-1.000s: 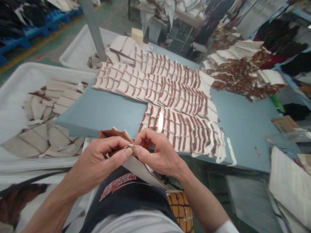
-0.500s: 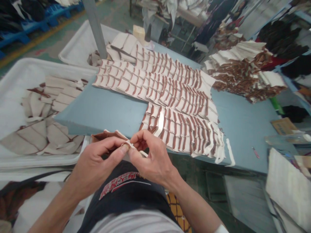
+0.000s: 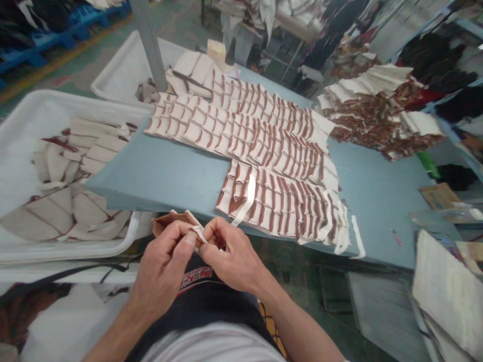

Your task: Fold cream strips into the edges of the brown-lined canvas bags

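My left hand [image 3: 163, 269] grips a small stack of brown-and-cream cut pieces [image 3: 169, 220] just below the near edge of the blue table [image 3: 166, 173]. My right hand [image 3: 231, 256] pinches a thin white strip [image 3: 245, 198] at the stack's top corner; the strip runs up over the nearest row of pieces. Both hands are closed, fingertips almost touching. Rows of overlapping cream pieces with brown edges [image 3: 260, 141] cover the middle of the table.
A white tray [image 3: 26, 125] at the left holds loose cream pieces. A second white tray [image 3: 121, 65] stands behind it beside a grey post [image 3: 147, 40]. A heap of brown-and-cream pieces [image 3: 373, 110] lies at the table's far right. Loose white strips [image 3: 357, 236] lie near the front edge.
Both hands have drawn lower and nearer to my body with the stack. The white strip has been pulled out longer from the stack's corner.
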{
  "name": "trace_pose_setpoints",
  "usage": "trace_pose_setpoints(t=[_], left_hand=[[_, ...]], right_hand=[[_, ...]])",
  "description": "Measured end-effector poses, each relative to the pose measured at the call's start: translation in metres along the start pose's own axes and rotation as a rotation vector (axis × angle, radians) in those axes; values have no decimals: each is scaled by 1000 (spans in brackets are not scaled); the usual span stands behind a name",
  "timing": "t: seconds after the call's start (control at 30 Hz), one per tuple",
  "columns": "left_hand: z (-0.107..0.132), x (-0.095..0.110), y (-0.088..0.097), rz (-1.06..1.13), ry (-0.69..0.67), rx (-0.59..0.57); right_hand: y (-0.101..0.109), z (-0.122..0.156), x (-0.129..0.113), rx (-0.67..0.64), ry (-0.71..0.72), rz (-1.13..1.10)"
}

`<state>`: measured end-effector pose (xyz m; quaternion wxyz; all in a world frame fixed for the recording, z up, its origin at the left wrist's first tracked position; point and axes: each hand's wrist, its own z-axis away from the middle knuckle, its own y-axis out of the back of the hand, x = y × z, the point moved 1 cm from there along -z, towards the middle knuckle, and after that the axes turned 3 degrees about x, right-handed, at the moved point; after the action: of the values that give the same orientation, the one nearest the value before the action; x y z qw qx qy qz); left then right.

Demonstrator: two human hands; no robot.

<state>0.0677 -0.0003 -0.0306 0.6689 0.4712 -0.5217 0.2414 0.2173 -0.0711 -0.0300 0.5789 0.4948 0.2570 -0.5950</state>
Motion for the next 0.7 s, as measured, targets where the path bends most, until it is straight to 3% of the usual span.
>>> trace_pose_setpoints(t=[0.13, 0.27, 0.37, 0.43, 0.6, 0.7], left_hand=[[-5, -1, 8, -57, 33, -85], [-7, -8, 14, -159, 7, -163], [-4, -13, 12, -217, -20, -148], [-1, -14, 7, -202, -32, -105], [0, -15, -7, -113, -55, 59], [-2, -17, -6, -104, -73, 79]], right_hand=[[-1, 1, -3, -10, -33, 14], [-6, -3, 10, -53, -66, -74], [-11, -6, 20, -160, -150, -220], [-14, -6, 20, -179, -129, -244], [-27, 4, 11, 52, 63, -63], [-35, 8, 14, 195, 105, -82]])
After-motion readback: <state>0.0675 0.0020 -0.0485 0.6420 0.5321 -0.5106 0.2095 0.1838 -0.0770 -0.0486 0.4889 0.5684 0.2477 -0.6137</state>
